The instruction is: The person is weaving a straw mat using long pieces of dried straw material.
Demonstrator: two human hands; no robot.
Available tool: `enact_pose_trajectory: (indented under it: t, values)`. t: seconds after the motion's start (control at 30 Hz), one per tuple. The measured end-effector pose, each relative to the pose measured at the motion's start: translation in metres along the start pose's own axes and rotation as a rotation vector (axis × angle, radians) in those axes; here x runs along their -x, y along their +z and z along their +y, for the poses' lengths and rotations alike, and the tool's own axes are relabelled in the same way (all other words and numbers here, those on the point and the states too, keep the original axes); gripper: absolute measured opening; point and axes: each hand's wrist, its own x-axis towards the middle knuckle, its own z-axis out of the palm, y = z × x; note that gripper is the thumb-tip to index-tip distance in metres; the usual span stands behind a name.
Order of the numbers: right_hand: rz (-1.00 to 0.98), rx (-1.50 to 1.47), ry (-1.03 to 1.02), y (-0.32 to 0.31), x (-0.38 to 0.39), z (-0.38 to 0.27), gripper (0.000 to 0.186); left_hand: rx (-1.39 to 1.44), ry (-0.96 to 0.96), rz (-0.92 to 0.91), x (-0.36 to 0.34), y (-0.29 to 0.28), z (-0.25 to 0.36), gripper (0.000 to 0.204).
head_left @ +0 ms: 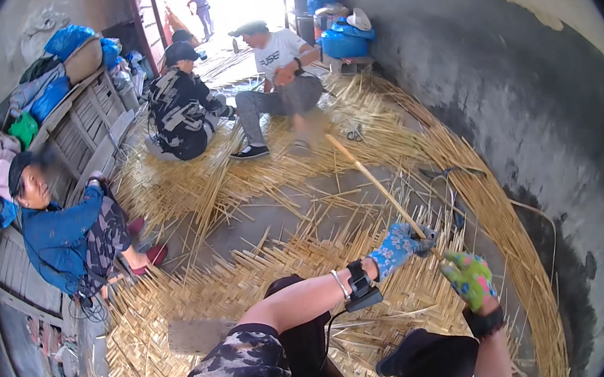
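Observation:
My left hand (401, 252), in a blue flowered glove, is closed around a long, narrow reed strip (384, 193). The strip slants away from me toward the far left, its far end raised above the floor. Beside its near end is my right hand (470, 281), in a green flowered glove. The right fingers stretch toward the strip, slightly apart; whether their tips touch it is hard to see. Beneath both hands, a woven reed mat (285, 262) spreads over the floor with loose strip ends along its far edge.
A person in blue (62, 234) sits at the left by the mat. Two people (180, 106) work farther back near the bright doorway. A long bundle of reeds (515, 237) curves along the right wall. A wooden board (197, 336) lies by my left leg.

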Motion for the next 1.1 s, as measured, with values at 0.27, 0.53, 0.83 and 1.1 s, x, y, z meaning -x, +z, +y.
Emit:
enact_pose_trajectory:
  t: [0.27,0.53,0.83,1.1]
  values:
    - [0.014,-1.204,0.477,0.087,-0.034,0.024,0.021,-0.011,0.099,0.154,-0.024,-0.029,0.011,0.016]
    - [0.173,-1.045,0.466,0.107,-0.030,0.033,0.014,-0.072,0.020,0.271,-0.030,-0.029,0.008,0.013]
    - [0.351,0.133,0.079,0.086,-0.037,0.012,0.008,0.008,-0.056,0.391,-0.028,-0.030,0.013,0.010]
    - [0.308,-0.127,0.217,0.097,-0.041,0.018,0.011,0.085,-0.083,0.351,-0.027,-0.035,0.011,0.012]
